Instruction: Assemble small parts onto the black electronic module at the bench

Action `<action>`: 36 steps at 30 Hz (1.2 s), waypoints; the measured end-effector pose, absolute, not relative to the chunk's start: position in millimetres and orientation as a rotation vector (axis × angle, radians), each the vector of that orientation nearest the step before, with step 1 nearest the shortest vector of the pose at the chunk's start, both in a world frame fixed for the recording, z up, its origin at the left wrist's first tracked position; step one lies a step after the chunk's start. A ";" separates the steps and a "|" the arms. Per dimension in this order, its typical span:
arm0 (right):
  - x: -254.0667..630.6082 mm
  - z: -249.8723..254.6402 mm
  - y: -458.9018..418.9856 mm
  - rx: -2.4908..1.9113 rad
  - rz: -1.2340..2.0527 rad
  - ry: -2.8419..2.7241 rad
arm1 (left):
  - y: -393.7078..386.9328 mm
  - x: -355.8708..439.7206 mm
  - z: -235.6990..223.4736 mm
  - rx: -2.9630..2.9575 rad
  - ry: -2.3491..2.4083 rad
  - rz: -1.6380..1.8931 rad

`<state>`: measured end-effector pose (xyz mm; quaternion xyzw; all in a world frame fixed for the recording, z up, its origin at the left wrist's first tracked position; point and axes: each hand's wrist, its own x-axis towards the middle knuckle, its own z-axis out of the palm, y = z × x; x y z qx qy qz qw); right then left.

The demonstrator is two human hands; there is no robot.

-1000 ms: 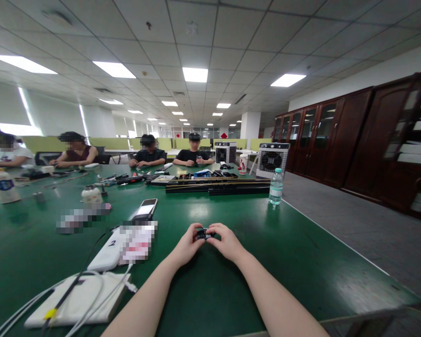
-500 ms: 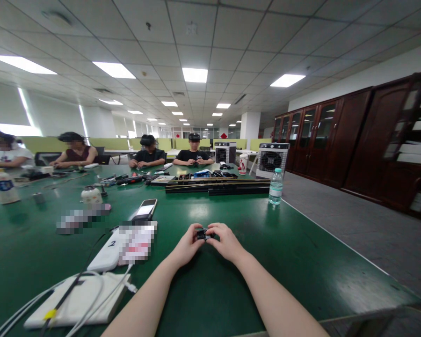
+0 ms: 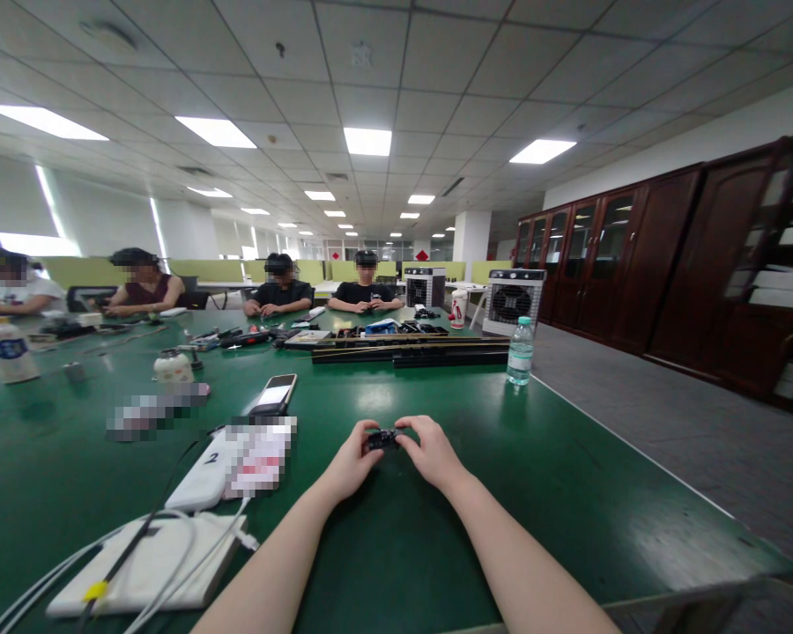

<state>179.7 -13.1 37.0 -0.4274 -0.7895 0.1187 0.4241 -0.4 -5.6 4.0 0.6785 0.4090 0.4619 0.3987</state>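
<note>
A small black part with silvery spots (image 3: pixel 383 438) is held between my two hands, just above the green table (image 3: pixel 396 546); its exact kind is too small to make out. My left hand (image 3: pixel 355 460) pinches its left end between thumb and fingers. At the right end, my right hand (image 3: pixel 431 451) has its thumb and fingertips closed on the part. Both forearms reach in from the bottom edge.
To the left lie a white power bank (image 3: pixel 202 471), a phone (image 3: pixel 278 394) and a white box with cables (image 3: pixel 145 563). A water bottle (image 3: pixel 519 352) stands right of black rails (image 3: pixel 449 354). Several people sit across the table.
My right fingers have shifted slightly to the right along the black part, so more of it shows. My left hand has hardly moved.
</note>
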 end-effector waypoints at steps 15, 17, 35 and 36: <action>188.8 29.5 1.1 -1.111 0.162 -1.735 | -0.3 -3.5 -2.4 1.774 1.110 1.191; 189.5 28.9 1.9 -1.124 0.154 -1.711 | -0.7 -3.9 -1.3 1.767 1.109 1.194; 192.1 29.2 3.4 -1.202 0.021 -1.532 | -1.5 -5.6 -0.2 1.797 1.165 1.245; 191.9 29.0 3.3 -1.208 0.025 -1.537 | -1.3 -5.7 -0.7 1.793 1.169 1.237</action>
